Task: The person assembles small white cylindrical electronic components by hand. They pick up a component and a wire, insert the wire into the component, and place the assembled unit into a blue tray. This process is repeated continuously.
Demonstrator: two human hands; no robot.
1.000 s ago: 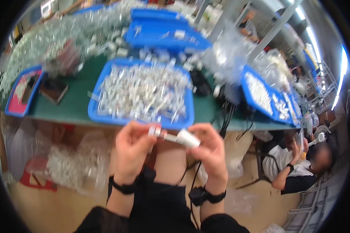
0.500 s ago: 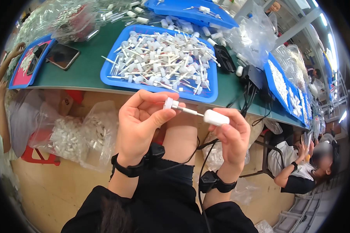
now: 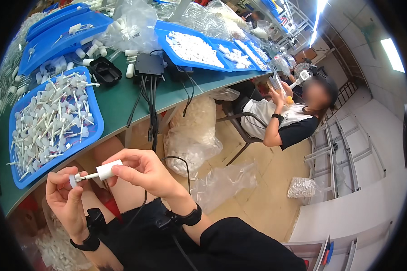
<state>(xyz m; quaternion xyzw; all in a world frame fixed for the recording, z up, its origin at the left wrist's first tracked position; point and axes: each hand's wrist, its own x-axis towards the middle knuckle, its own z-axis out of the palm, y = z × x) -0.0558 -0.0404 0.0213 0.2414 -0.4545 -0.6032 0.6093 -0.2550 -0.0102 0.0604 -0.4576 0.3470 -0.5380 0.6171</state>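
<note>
Fingers of my right hand pinch the white cylindrical cap of a small applicator piece; thumb below, forefinger curled over the top. Left hand closed around the other end, fingertips gripping the small round tip. Piece held level above my lap, just below the table edge. Appearance: white, squat barrel at the right, thin white stem running left to a pale disc-like head. Black wristbands on both wrists, a cable trailing from the right one.

Next out: green table, with a blue tray heaped with like white stemmed pieces. Behind it a black box with cables hanging over the edge. Farther: more blue trays of white parts. On the floor, clear bags of white parts. Far right, a seated person in a white and black shirt.
</note>
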